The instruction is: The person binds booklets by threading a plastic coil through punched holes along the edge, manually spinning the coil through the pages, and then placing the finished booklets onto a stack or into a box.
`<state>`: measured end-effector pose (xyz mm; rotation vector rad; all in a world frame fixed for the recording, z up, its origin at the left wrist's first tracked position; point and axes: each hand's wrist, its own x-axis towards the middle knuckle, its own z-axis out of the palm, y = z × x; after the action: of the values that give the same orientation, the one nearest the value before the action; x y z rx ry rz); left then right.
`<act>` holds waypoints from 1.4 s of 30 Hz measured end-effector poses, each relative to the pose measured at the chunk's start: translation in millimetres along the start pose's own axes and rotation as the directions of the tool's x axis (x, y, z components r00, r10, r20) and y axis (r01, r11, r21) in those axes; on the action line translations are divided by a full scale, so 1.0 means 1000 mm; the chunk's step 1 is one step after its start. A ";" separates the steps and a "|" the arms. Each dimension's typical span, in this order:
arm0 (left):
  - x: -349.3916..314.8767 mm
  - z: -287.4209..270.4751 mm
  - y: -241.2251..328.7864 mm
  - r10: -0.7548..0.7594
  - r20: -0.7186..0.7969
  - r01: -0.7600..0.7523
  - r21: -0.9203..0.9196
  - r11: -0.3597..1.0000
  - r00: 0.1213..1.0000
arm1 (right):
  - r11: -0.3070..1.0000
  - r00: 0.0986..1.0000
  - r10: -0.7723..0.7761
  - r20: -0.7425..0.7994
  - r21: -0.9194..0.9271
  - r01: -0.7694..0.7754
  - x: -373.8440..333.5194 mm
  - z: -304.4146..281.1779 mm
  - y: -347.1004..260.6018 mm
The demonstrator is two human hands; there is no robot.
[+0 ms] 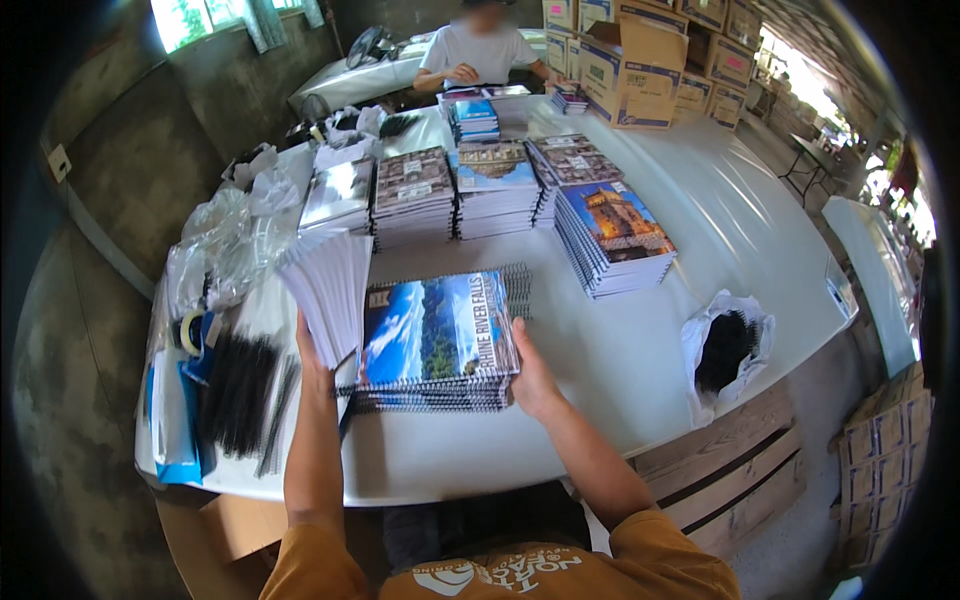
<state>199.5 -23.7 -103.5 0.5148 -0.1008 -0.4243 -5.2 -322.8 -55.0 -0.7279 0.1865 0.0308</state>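
The stack of notebooks (425, 330) lies on the white table (430, 455), near to its front edge and between the two hands of the person. The top cover shows a blue sky, green trees and a waterfall, and black spiral wire runs along the near side; more wire sticks out at the far right corner.

The hands are apart from each other. The right hand (538, 385) is against the right side of the stack, with the thumb up along the edge; its other fingers are partly hidden, so I cannot tell how far they are closed. The left hand (316, 368) is at the left side, beside a fan of white sheets (328, 290); I cannot tell if it grips the sheets or only touches them.

To the left lie many black spirals (240, 395), a blue tape holder (205, 350) and clear plastic bags (212, 255). Behind the stack stand more piles of notebooks, and one pile with a lit tower on the cover (615, 225) is at the right. A white bag (700, 385) with black content is near the right edge. Across the table is a co-worker (485, 55) in a white shirt, beside cardboard boxes (645, 85).
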 end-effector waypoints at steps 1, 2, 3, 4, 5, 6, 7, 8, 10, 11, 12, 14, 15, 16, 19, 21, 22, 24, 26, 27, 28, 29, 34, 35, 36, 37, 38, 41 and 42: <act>-0.002 -0.022 -0.002 -0.001 0.052 0.003 -0.026 1.000 0.999 | 1.000 1.000 0.003 0.008 0.023 -0.003 0.001 0.005 -0.001; -0.007 -0.032 -0.009 -0.006 0.067 0.008 -0.037 0.999 0.998 | 0.999 1.000 0.000 -0.005 0.045 0.001 0.001 0.006 -0.001; -0.012 -0.034 -0.018 -0.024 0.075 0.028 -0.053 0.998 0.997 | 0.999 1.000 0.012 -0.013 0.045 -0.012 0.000 0.005 -0.001; -0.020 -0.035 -0.024 -0.045 0.084 0.050 -0.066 0.997 0.996 | 0.999 1.000 0.019 -0.022 0.049 -0.018 0.000 0.004 0.000; -0.027 -0.034 -0.028 -0.064 0.098 0.071 -0.077 0.994 0.993 | 0.998 0.999 0.026 -0.034 0.056 -0.024 0.000 0.003 -0.001; -0.035 -0.032 -0.032 -0.079 0.109 0.089 -0.084 0.992 0.991 | 0.996 0.998 0.051 0.034 0.066 -0.054 0.004 -0.003 -0.002; -0.041 -0.028 -0.036 -0.101 0.126 0.113 -0.085 0.990 0.987 | 0.994 0.992 0.076 0.102 0.071 -0.083 0.006 -0.010 -0.002; -0.047 -0.024 -0.039 -0.121 0.142 0.135 -0.089 0.987 0.982 | 0.992 0.989 0.100 0.108 0.059 -0.107 0.007 -0.012 -0.003; -0.055 -0.016 -0.044 -0.159 0.178 0.179 -0.102 0.978 0.971 | 0.985 0.987 0.127 0.102 0.104 -0.138 0.005 -0.015 -0.006; -0.059 -0.013 -0.048 -0.184 0.195 0.207 -0.106 0.973 0.963 | 0.980 0.984 0.135 0.113 0.128 -0.150 0.004 -0.018 -0.008; -0.061 -0.009 -0.053 -0.207 0.214 0.234 -0.108 0.966 0.954 | 0.978 0.984 0.130 0.118 0.148 -0.147 0.001 -0.022 -0.010; -0.065 -0.001 -0.058 -0.242 0.250 0.277 -0.115 0.954 0.937 | 0.973 0.981 0.124 0.151 0.178 -0.150 -0.001 -0.028 -0.015; -0.068 0.002 -0.061 -0.260 0.265 0.299 -0.122 0.946 0.929 | 0.969 0.986 0.131 0.105 0.196 -0.150 0.000 -0.036 -0.013; -0.067 0.007 -0.064 -0.280 0.286 0.325 -0.123 0.938 0.916 | 0.967 0.988 0.136 0.067 0.209 -0.148 0.003 -0.044 -0.010; -0.067 0.023 -0.072 -0.335 0.352 0.402 -0.135 0.906 0.874 | 0.999 0.999 0.028 -0.032 0.048 -0.026 -0.011 -0.032 -0.020; -0.064 0.037 -0.083 -0.376 0.412 0.465 -0.141 0.874 0.830 | 0.968 0.990 0.077 0.119 0.231 -0.103 -0.011 -0.052 -0.027; -0.060 0.043 -0.088 -0.388 0.438 0.488 -0.143 0.861 0.811 | 0.989 0.992 -0.053 0.118 0.142 0.036 -0.018 -0.053 -0.028; -0.055 0.050 -0.096 -0.397 0.459 0.515 -0.164 0.841 0.795 | 0.948 0.945 -0.290 0.150 -0.091 0.305 -0.033 -0.054 -0.025; -0.044 0.054 -0.107 -0.366 0.359 0.452 -0.191 0.871 0.858 | 0.751 0.859 -0.466 0.213 -0.418 0.511 -0.038 -0.081 -0.024; -0.038 0.047 -0.112 -0.373 0.325 0.442 -0.171 0.880 0.869 | 0.586 0.813 -0.521 0.261 -0.583 0.563 -0.035 -0.102 -0.021; -0.034 0.039 -0.113 -0.374 0.283 0.425 -0.145 0.893 0.883 | 0.799 0.903 -0.416 0.109 -0.429 0.421 -0.029 -0.110 -0.020; -0.030 0.036 -0.113 -0.348 0.210 0.384 -0.163 0.909 0.913 | 0.938 0.953 -0.297 -0.054 -0.205 0.280 -0.026 -0.120 -0.019; -0.031 0.061 -0.082 0.138 -0.136 -0.141 -0.014 0.990 0.981 | 0.988 0.988 -0.151 -0.007 -0.016 0.151 -0.045 -0.074 -0.034; -0.029 0.058 -0.072 0.252 -0.134 -0.255 -0.008 0.967 0.959 | 0.991 0.991 -0.132 -0.010 0.005 0.132 -0.045 -0.066 -0.034; -0.027 0.049 -0.053 0.216 -0.115 -0.220 -0.030 0.975 0.970 | 0.997 0.997 -0.061 -0.054 0.046 0.063 -0.042 -0.059 -0.036; -0.026 0.039 -0.033 0.181 -0.087 -0.186 -0.054 0.981 0.980 | 0.996 0.996 0.005 -0.092 0.086 0.003 -0.037 -0.053 -0.036; -0.027 0.044 -0.023 0.208 -0.107 -0.215 -0.055 0.975 0.972 | 0.998 0.997 -0.002 -0.080 0.069 0.007 -0.037 -0.054 -0.036; -0.042 0.056 -0.003 0.281 -0.200 -0.293 -0.036 0.955 0.939 | 0.998 0.998 -0.025 -0.060 0.052 0.028 -0.040 -0.051 -0.037; -0.051 0.045 0.009 0.283 -0.139 -0.287 -0.012 0.958 0.949 | 0.998 0.998 -0.014 -0.054 0.061 0.018 -0.039 -0.055 -0.037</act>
<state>147.8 -16.3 -59.4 0.4871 -0.0352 -0.1068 -49.0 -385.8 -64.0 -0.6691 0.2320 -0.0096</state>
